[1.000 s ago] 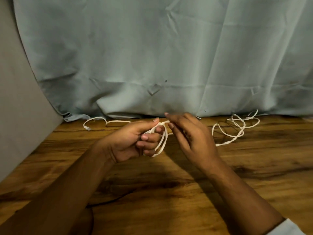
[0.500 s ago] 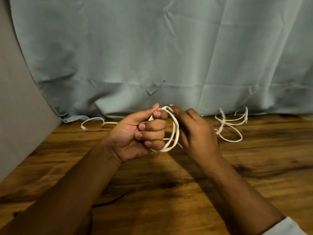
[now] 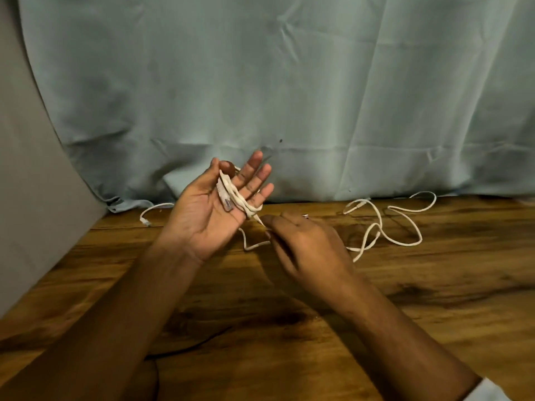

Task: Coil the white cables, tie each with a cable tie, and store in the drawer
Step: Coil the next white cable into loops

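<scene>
My left hand (image 3: 215,204) is raised palm up with straight, spread fingers. Turns of a white cable (image 3: 238,198) are wound around those fingers, and its USB plug lies across the palm. My right hand (image 3: 307,247) is lower, just right of the left, and pinches the same cable right below the wound turns. The loose rest of this cable (image 3: 382,224) trails in loops over the wooden table (image 3: 405,299) to the right. A second white cable end (image 3: 150,212) lies at the back left, partly hidden behind my left hand.
A pale blue-green cloth (image 3: 289,96) hangs behind the table's far edge. A grey panel (image 3: 29,183) closes off the left side. A thin dark cord (image 3: 185,348) lies on the table near my left forearm. No drawer or cable tie is visible.
My left hand has uncurled from a fist to straight fingers with the coil still around them. My right hand dropped below it along the cable, and the loose loops on the right spread out.
</scene>
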A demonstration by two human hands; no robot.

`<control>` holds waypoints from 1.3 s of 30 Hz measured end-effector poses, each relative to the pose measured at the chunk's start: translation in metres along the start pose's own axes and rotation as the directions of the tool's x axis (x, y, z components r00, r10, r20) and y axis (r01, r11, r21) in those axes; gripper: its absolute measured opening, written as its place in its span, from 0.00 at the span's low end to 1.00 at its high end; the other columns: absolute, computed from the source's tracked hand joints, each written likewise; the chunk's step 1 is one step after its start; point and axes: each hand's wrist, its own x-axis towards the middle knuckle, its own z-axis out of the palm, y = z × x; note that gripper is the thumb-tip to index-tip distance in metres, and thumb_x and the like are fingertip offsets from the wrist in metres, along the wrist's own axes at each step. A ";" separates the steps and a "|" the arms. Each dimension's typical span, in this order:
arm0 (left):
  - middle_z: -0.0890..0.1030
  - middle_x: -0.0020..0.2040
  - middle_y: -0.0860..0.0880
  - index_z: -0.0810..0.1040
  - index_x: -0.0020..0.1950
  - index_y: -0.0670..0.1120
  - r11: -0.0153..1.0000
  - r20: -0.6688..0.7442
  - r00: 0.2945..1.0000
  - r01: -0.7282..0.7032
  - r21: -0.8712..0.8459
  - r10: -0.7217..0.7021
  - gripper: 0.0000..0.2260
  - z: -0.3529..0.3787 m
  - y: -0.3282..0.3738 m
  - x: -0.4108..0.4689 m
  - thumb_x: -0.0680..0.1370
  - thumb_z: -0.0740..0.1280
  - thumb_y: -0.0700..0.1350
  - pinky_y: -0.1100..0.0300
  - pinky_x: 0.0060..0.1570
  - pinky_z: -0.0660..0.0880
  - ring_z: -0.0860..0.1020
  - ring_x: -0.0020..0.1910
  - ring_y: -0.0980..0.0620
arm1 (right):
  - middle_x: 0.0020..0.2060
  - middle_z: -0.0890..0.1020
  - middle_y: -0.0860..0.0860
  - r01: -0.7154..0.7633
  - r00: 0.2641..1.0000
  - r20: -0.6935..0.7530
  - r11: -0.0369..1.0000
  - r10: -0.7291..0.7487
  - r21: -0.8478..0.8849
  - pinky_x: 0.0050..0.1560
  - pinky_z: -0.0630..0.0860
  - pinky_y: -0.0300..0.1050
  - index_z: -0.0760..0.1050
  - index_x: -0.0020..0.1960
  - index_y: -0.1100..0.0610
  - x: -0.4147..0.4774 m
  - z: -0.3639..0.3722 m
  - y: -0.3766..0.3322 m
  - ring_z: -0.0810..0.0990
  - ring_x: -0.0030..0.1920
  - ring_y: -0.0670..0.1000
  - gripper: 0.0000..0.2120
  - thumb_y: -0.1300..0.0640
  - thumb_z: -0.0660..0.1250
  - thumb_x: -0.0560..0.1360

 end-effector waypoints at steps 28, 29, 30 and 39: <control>0.71 0.30 0.49 0.81 0.52 0.38 0.314 -0.046 0.977 0.112 0.943 -0.209 0.18 -0.017 -0.011 -0.005 0.86 0.57 0.49 0.65 0.33 0.72 0.72 0.30 0.53 | 0.50 0.83 0.51 0.091 0.971 -0.236 0.973 -0.039 0.214 0.48 0.79 0.55 0.83 0.62 0.55 -0.002 -0.001 0.046 0.81 0.51 0.53 0.12 0.63 0.70 0.79; 0.71 0.30 0.49 0.81 0.52 0.38 0.350 -0.034 0.970 0.119 0.929 -0.241 0.17 -0.016 -0.011 -0.006 0.85 0.58 0.49 0.65 0.32 0.72 0.71 0.30 0.53 | 0.51 0.83 0.51 0.088 0.969 -0.245 0.974 -0.036 0.208 0.47 0.78 0.55 0.83 0.63 0.55 -0.002 0.001 0.047 0.81 0.51 0.54 0.14 0.63 0.69 0.79; 0.71 0.30 0.49 0.81 0.51 0.38 0.396 -0.022 0.962 0.132 0.909 -0.271 0.17 -0.016 -0.011 -0.006 0.84 0.60 0.50 0.65 0.33 0.72 0.71 0.30 0.53 | 0.52 0.83 0.52 0.085 0.966 -0.258 0.976 -0.031 0.201 0.47 0.78 0.56 0.83 0.64 0.54 -0.002 0.002 0.047 0.81 0.51 0.55 0.15 0.64 0.69 0.79; 0.66 0.29 0.52 0.73 0.43 0.47 0.736 0.151 0.876 0.278 0.618 -0.457 0.14 -0.017 -0.005 -0.008 0.85 0.58 0.50 0.55 0.45 0.73 0.68 0.29 0.54 | 0.54 0.80 0.54 0.077 0.935 -0.355 0.974 0.003 0.212 0.49 0.79 0.55 0.74 0.75 0.54 0.008 0.002 0.033 0.80 0.52 0.55 0.22 0.61 0.63 0.82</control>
